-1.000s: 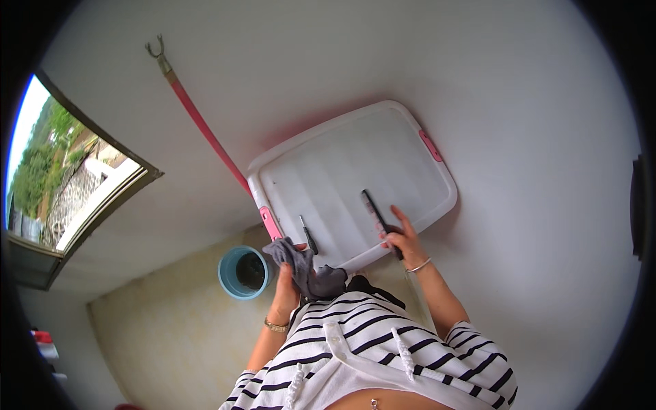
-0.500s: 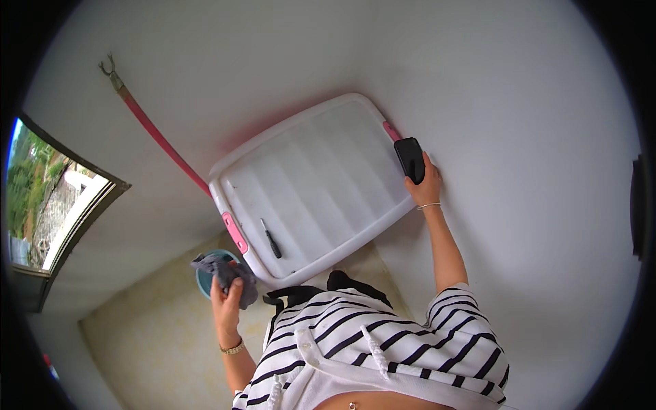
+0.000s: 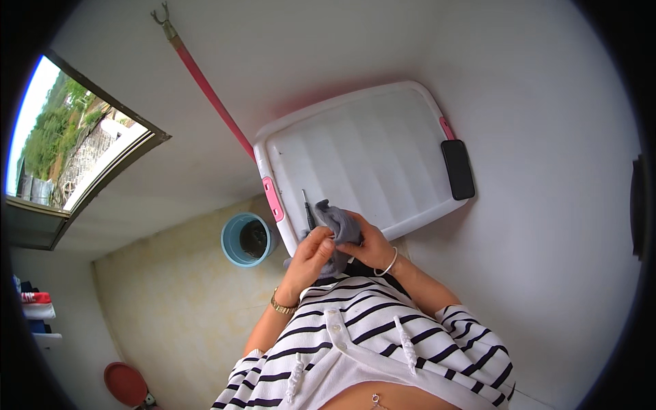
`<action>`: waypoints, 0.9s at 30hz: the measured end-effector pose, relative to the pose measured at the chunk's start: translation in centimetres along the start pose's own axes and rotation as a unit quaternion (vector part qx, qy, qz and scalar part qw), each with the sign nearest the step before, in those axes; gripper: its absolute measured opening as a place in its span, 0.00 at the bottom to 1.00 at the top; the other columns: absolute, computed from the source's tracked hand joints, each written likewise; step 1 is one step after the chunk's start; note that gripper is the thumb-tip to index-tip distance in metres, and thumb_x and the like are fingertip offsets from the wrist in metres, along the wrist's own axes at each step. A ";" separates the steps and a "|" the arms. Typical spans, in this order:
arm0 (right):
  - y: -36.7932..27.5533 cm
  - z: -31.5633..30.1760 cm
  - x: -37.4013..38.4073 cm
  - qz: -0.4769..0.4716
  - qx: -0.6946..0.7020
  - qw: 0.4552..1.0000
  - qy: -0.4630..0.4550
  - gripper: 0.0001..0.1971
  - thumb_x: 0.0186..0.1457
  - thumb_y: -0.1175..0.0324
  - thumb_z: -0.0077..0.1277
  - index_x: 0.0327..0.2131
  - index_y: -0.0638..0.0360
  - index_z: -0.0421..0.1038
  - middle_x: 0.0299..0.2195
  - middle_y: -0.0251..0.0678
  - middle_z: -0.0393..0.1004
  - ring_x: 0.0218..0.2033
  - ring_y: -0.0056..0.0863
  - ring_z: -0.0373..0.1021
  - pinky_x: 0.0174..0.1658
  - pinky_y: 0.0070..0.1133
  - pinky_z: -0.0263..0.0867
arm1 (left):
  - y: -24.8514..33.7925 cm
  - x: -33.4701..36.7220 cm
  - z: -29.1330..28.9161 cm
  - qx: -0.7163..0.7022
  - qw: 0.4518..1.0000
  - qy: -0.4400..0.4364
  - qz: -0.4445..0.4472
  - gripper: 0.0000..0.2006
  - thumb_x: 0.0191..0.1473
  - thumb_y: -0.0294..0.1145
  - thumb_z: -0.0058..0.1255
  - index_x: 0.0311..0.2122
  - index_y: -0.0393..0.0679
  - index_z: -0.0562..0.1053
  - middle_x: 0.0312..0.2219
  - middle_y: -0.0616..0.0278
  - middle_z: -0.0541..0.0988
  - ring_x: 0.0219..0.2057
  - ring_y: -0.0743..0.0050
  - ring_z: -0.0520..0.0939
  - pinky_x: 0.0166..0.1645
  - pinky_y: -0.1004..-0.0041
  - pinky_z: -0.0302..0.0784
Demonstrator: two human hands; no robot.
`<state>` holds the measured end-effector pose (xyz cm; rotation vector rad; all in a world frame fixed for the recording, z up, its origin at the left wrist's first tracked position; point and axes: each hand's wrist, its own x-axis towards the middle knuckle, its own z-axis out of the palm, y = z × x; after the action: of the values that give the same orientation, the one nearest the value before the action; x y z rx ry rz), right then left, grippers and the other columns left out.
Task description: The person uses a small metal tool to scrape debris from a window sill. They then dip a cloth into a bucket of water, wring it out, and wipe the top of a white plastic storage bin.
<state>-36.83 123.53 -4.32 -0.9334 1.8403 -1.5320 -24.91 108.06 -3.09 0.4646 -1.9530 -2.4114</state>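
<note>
A crumpled grey cloth (image 3: 339,224) is held between both hands, close to my body and over the near edge of the storage box. My left hand (image 3: 311,258) pinches it from the left, fingers closed. On the other side my right hand (image 3: 370,244) grips it too, its fingers partly hidden by the folds. Beneath them is the white lid of a large storage box (image 3: 362,150) with pink latches. A screwdriver (image 3: 307,208) with a dark handle lies on the lid, its handle end near the cloth. At the lid's right edge rests a black phone (image 3: 458,169), touched by neither hand.
A light blue bucket (image 3: 231,258) with dark contents stands on the floor left of the box. A red pole (image 3: 212,96) with a forked metal tip leans on the wall behind. An open window (image 3: 102,137) is at left; a red round object (image 3: 126,384) sits lower left.
My right hand has let go of the phone, leaving it on the lid's right edge, and has come to the cloth. My left hand has brought the cloth rightward from over the bucket.
</note>
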 end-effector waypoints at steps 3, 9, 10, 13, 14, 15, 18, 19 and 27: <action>-1.1 -1.0 0.7 -0.023 0.130 0.986 0.104 0.27 0.54 0.69 0.56 0.56 0.59 0.60 0.47 0.36 0.71 0.47 0.25 0.68 0.52 0.21 0.63 | 0.4 1.8 -1.0 0.106 0.985 0.123 0.049 0.15 0.59 0.39 0.50 0.41 0.36 0.72 0.29 0.59 0.78 0.30 0.77 0.78 0.36 0.75 0.75; -4.2 -7.1 8.3 -0.068 -0.086 0.972 0.207 0.21 0.52 0.72 0.55 0.50 0.60 0.65 0.50 0.39 0.68 0.47 0.29 0.68 0.49 0.25 0.66 | -3.8 4.9 -2.8 0.545 0.815 0.175 0.093 0.21 0.44 0.31 0.60 0.45 0.42 0.68 0.37 0.50 0.71 0.39 0.49 0.75 0.41 0.60 0.73; -2.3 -7.2 10.2 -0.100 -0.201 0.951 0.211 0.21 0.51 0.71 0.55 0.50 0.60 0.65 0.51 0.40 0.67 0.47 0.33 0.68 0.49 0.27 0.67 | -4.4 5.6 -2.6 0.536 0.821 0.172 0.091 0.20 0.44 0.29 0.58 0.45 0.41 0.68 0.36 0.49 0.71 0.38 0.48 0.75 0.41 0.60 0.73; 4.6 -5.6 13.4 -0.140 -0.422 0.874 0.195 0.21 0.49 0.69 0.54 0.49 0.57 0.66 0.52 0.42 0.65 0.46 0.41 0.67 0.48 0.32 0.67 | -5.0 6.9 -1.8 0.506 0.844 0.160 0.079 0.20 0.42 0.19 0.47 0.44 0.38 0.66 0.36 0.43 0.71 0.38 0.43 0.74 0.41 0.57 0.72; 6.0 -4.7 14.2 -0.147 -0.471 0.851 0.182 0.21 0.48 0.69 0.54 0.49 0.56 0.67 0.52 0.43 0.64 0.46 0.44 0.66 0.47 0.33 0.67 | -5.2 6.9 -1.9 0.468 0.860 0.183 0.088 0.20 0.42 0.19 0.46 0.45 0.37 0.66 0.36 0.43 0.71 0.38 0.43 0.74 0.41 0.57 0.72; 6.2 -3.7 14.6 -0.139 -0.475 0.852 0.170 0.21 0.49 0.68 0.54 0.48 0.55 0.68 0.51 0.42 0.65 0.46 0.43 0.66 0.47 0.33 0.67 | -5.5 6.6 -2.3 0.429 0.873 0.210 0.096 0.20 0.41 0.18 0.45 0.45 0.37 0.65 0.36 0.42 0.71 0.37 0.42 0.74 0.41 0.57 0.72; 6.7 -0.2 13.7 -0.124 -0.445 0.884 0.075 0.20 0.49 0.66 0.53 0.48 0.52 0.69 0.49 0.39 0.66 0.46 0.41 0.66 0.47 0.34 0.68 | -6.2 5.3 -4.0 0.373 0.867 0.306 0.124 0.20 0.42 0.19 0.44 0.45 0.37 0.66 0.30 0.48 0.70 0.32 0.49 0.73 0.39 0.60 0.70; 7.0 1.1 12.6 -0.122 -0.403 0.907 0.007 0.20 0.49 0.66 0.52 0.48 0.52 0.70 0.49 0.38 0.67 0.46 0.41 0.67 0.47 0.34 0.68 | -5.6 4.8 -4.3 0.351 0.870 0.320 0.128 0.17 0.43 0.20 0.45 0.43 0.38 0.67 0.31 0.49 0.70 0.30 0.51 0.74 0.37 0.61 0.71; 4.7 1.9 17.9 -0.146 -0.514 0.845 -0.036 0.18 0.49 0.68 0.53 0.46 0.48 0.71 0.54 0.31 0.65 0.47 0.39 0.67 0.45 0.32 0.70 | -7.7 5.6 -6.6 0.416 0.807 0.371 0.195 0.07 0.47 0.23 0.53 0.34 0.42 0.72 0.35 0.55 0.73 0.32 0.51 0.78 0.34 0.61 0.76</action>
<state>-46.80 108.59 -9.13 -1.7601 2.5532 -0.4992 -27.39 102.47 -12.92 0.7478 -2.2331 -0.8052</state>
